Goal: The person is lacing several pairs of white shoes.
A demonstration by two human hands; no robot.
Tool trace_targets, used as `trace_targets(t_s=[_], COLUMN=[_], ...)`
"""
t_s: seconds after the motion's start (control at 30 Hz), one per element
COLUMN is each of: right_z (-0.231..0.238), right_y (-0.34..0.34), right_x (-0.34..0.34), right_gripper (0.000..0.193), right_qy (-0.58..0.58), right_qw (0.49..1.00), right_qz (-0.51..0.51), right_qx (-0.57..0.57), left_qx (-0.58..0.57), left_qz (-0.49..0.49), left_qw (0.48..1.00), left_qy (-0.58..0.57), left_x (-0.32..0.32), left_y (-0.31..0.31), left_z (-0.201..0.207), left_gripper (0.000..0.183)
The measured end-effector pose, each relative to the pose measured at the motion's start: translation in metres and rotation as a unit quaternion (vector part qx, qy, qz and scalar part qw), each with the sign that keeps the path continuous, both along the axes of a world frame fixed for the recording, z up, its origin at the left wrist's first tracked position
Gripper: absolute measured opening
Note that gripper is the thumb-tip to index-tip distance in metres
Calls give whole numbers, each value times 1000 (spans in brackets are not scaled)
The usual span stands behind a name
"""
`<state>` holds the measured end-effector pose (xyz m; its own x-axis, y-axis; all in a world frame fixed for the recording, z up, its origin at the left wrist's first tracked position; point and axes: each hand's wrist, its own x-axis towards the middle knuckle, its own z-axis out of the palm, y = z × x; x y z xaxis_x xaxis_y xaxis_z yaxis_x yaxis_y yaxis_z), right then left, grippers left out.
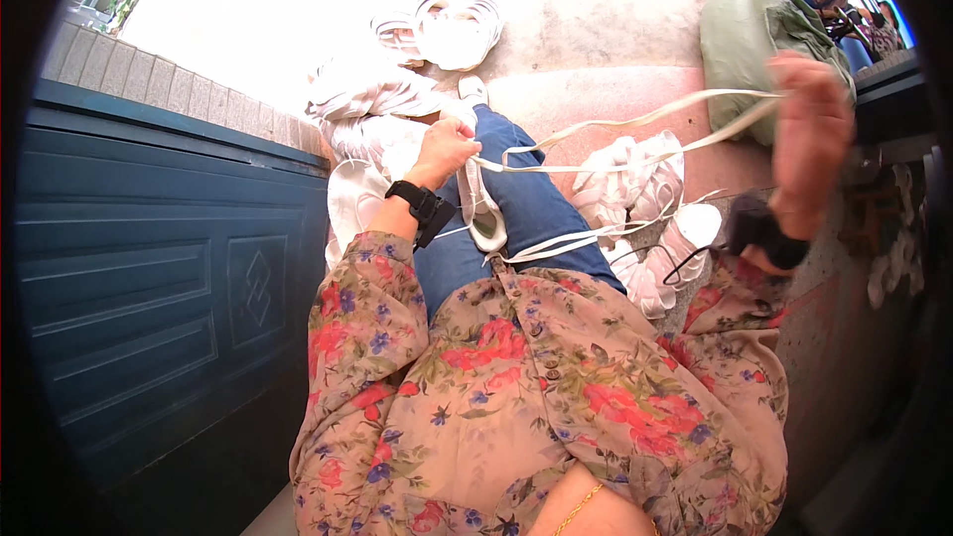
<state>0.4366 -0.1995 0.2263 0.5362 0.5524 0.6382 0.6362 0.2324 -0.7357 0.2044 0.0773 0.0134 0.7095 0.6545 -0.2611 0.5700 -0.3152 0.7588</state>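
Observation:
A narrow white shoe [483, 216] lies over my jeans [541, 194], between my thighs. At its far end my left hand [447, 151] is closed in a pinch; the fingertips partly hide what they grip. From there a long white lace [635, 122] runs in a drawn-out loop to my right hand [814, 129], raised far out to the right. That hand is smeared by motion, but the lace ends in its fingers. More white lace strands [566, 241] cross my right thigh, near the shoe's heel.
White shoes [685, 238] and bundled white pieces [630, 179] lie to my right. Another white heap [372, 114] sits at my left, with striped white coils [457, 25] beyond. A green sack [754, 40] stands far right. A blue panelled door [149, 248] borders the left.

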Motion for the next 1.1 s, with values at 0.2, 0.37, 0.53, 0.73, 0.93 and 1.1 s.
trace_targets(t_s=[0.2, 0.37, 0.53, 0.73, 0.93, 1.1], right_z=[-160, -218, -236, -245, -230, -131], right_y=[89, 131, 151, 155, 147, 134], right_x=[-92, -136, -140, -139, -136, -86], right_gripper=[5, 9, 6, 5, 6, 12], right_qy=[-101, -302, -377, -385, -360, -118], right_qw=[925, 842, 839, 825, 810, 976], right_qz=[244, 324, 279, 234, 264, 142], right_qx=[-272, -308, -274, -340, -380, -119], left_qx=[-76, -8, -73, -239, -252, -38], left_qz=[64, 37, 65, 118, 129, 166], left_qw=[994, 999, 994, 948, 955, 985], left_qy=[-40, -7, -43, -171, -91, -32], left_x=[-17, -19, -27, -47, -57, -29], left_y=[6, -4, -1, 7, 15, 24], left_z=[-11, 6, -5, -4, -3, -18], left_gripper=[18, 17, 18, 23, 33, 49])
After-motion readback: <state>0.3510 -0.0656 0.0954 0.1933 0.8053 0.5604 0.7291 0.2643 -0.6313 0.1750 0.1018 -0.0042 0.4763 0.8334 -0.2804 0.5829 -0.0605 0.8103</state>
